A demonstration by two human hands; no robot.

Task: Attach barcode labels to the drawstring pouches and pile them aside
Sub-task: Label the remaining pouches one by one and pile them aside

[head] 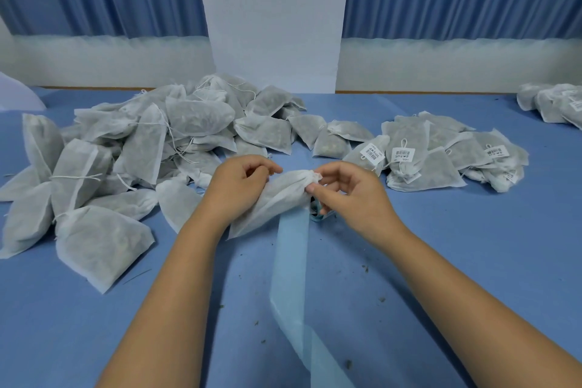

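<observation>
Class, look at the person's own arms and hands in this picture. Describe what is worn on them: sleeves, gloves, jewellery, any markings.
The left hand and right hand wear nothing: no gloves, rings, watch or bracelet show. The left forearm and right forearm are uncovered too, with no sleeve in view down to the picture's lower edge. No markings are visible.

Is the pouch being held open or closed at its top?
Closed: the pouch has its neck bunched tight, pinched by the right hand.

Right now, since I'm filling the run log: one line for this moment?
left hand: grips pouch body | right hand: pinches neck | unlabelled pile: left | labelled pile: right | strip: under pouch
</observation>
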